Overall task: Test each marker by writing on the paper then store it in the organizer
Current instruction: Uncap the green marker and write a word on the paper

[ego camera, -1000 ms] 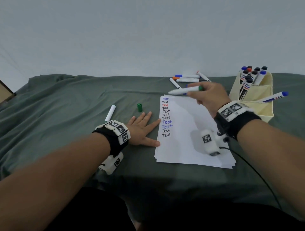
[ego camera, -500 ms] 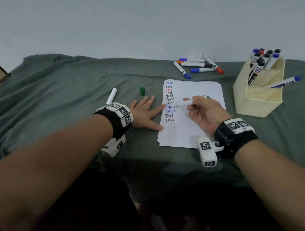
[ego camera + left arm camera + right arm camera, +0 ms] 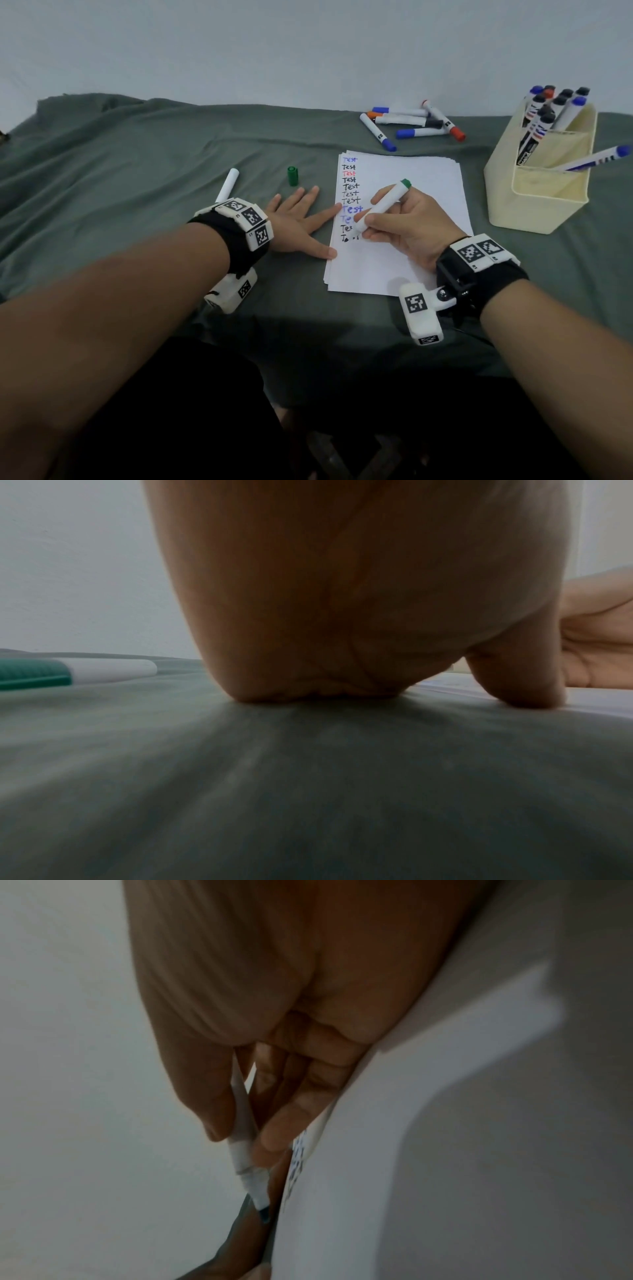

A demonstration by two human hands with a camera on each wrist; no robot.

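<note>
My right hand [image 3: 400,226] grips an uncapped green marker [image 3: 382,205] like a pen, its tip down at the lowest "Test" line on the white paper stack [image 3: 421,171]. The marker barrel [image 3: 245,1139] shows between thumb and fingers [image 3: 291,1123] in the right wrist view. My left hand [image 3: 298,222] lies flat on the cloth, fingers spread, index and thumb touching the paper's left edge. The green cap [image 3: 292,175] stands just beyond its fingers. A cream organizer [image 3: 541,202] at right holds several capped markers [image 3: 548,113].
Several loose markers [image 3: 411,123] lie in a pile beyond the paper. Another white marker with a green end [image 3: 227,185], also seen as a marker [image 3: 78,670] in the left wrist view, lies left of my left hand. Grey-green cloth [image 3: 137,164] covers the table.
My right hand came down from beyond the top of the paper to its lower left, turning the green marker tip-down onto the sheet. My left hand stayed flat.
</note>
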